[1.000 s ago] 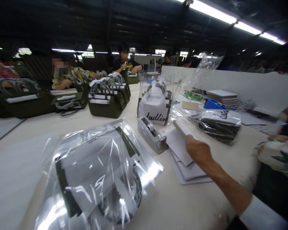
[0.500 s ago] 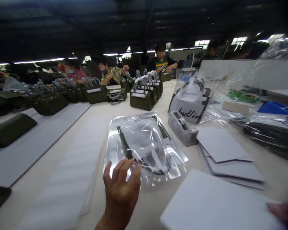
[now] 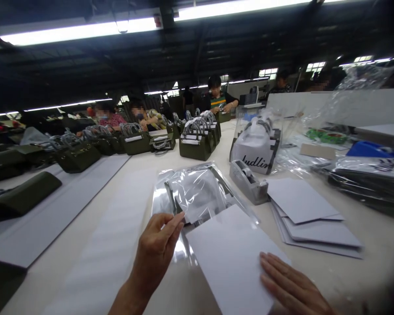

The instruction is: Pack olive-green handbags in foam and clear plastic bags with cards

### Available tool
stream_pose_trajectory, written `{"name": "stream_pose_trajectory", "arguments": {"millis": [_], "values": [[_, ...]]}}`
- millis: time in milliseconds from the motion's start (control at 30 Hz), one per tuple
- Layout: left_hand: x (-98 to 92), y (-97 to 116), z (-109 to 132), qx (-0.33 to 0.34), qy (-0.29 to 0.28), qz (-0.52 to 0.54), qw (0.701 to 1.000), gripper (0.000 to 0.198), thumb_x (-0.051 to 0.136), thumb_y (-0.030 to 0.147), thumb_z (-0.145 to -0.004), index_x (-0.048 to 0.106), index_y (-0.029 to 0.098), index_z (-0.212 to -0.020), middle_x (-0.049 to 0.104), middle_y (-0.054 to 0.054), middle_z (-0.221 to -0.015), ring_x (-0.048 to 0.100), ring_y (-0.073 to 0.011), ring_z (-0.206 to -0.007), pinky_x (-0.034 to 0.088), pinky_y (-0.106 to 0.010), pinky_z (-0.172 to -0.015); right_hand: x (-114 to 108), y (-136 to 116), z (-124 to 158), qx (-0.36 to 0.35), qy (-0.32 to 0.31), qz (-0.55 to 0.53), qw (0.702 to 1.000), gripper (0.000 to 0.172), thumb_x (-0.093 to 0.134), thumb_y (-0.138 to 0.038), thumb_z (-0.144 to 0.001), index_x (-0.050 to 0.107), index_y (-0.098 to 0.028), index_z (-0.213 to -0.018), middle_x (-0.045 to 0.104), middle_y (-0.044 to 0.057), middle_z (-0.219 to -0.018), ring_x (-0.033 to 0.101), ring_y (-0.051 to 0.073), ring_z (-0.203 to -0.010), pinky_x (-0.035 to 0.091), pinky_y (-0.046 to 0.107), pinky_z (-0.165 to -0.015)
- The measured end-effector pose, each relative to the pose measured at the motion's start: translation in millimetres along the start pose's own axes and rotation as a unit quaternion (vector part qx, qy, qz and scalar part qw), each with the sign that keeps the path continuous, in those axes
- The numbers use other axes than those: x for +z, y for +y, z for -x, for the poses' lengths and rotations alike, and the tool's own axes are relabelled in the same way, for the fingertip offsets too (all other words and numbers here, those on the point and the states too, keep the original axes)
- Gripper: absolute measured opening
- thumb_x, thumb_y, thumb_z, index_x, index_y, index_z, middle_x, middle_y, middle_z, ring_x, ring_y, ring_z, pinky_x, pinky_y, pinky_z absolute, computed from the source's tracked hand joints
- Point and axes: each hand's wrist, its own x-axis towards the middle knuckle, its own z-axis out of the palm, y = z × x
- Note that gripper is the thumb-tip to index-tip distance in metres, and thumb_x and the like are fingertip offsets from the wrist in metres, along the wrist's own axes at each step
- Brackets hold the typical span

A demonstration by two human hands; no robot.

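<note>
A clear plastic bag (image 3: 164,199) lies flat on the table, with a dark green handbag wrapped in white material inside it. My left hand (image 3: 157,245) is closed in a pinch at the near edge of this bag. A stiff white card (image 3: 230,249) slants over the bag's near end, its far edge overlapping the plastic. At the card's right edge is my right hand (image 3: 292,284), its fingers laid along the top and its thumb hidden. Whether the card's tip is inside the bag or on top, I cannot tell.
A tape dispenser (image 3: 248,181) and a stack of white cards (image 3: 311,218) sit to the right. Behind stands a wrapped handbag (image 3: 256,148). Several green handbags (image 3: 197,146) line the table's far side. A white sheet (image 3: 105,236) lies left. Co-workers sit beyond.
The white card has come from the lower right onto the plastic bag's near end, with my right hand on it. My left hand's spread fingers have closed at the bag's edge.
</note>
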Motion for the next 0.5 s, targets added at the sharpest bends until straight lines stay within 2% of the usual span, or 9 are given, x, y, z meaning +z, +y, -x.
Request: {"name": "stream_pose_trajectory", "arguments": {"millis": [100,200,300,400,500], "values": [[2.6,6.2,1.3,0.021,0.009,-0.012,1.0,0.034,0.05,0.014,-0.083,0.053,0.02,-0.117,0.05,-0.004,-0.089,0.053,-0.0118,-0.08,0.048,-0.023,-0.066,25.9,3.9,-14.8,0.006,0.043,-0.01,0.999,0.043,0.037,-0.011,-0.088,0.043,-0.016,-0.13,0.055,0.011,-0.119,0.043,0.024,-0.12,0.046,0.043,-0.094],[7.5,10.9,3.5,0.061,0.013,-0.038,0.997,0.036,0.051,0.011,-0.082,0.052,0.017,-0.118,0.049,-0.005,-0.089,0.053,-0.0122,-0.081,0.048,-0.023,-0.067,44.9,13.2,-52.0,-0.021,0.077,0.011,0.997,0.037,0.039,-0.008,-0.088,0.049,-0.01,-0.123,0.054,0.014,-0.12,0.04,0.025,-0.122,0.044,0.044,-0.097],[11.8,12.2,5.5,0.092,0.006,-0.061,0.994,0.038,0.052,0.008,-0.081,0.052,0.016,-0.118,0.05,-0.005,-0.087,0.052,-0.0121,-0.08,0.049,-0.023,-0.068,58.5,30.6,-92.5,-0.01,0.112,0.039,0.993,0.032,0.042,-0.008,-0.087,0.054,-0.007,-0.117,0.055,0.014,-0.12,0.035,0.025,-0.125,0.042,0.045,-0.098],[16.5,10.4,6.2,0.1,0.002,-0.07,0.992,0.038,0.054,0.008,-0.079,0.053,0.017,-0.116,0.052,-0.006,-0.088,0.053,-0.0129,-0.082,0.05,-0.024,-0.072,71.0,51.7,-121.5,0.014,0.116,0.049,0.992,0.027,0.044,-0.01,-0.087,0.058,-0.01,-0.11,0.057,0.011,-0.118,0.03,0.026,-0.128,0.04,0.048,-0.1],[21.3,7.0,5.3,0.112,-0.004,-0.064,0.992,0.033,0.052,0.009,-0.081,0.055,0.016,-0.113,0.054,-0.008,-0.096,0.055,-0.0156,-0.091,0.05,-0.026,-0.078,77.0,69.2,-134.7,0.017,0.1,0.037,0.994,0.024,0.042,-0.012,-0.088,0.06,-0.012,-0.104,0.056,0.01,-0.119,0.028,0.025,-0.129,0.039,0.047,-0.101]]}}
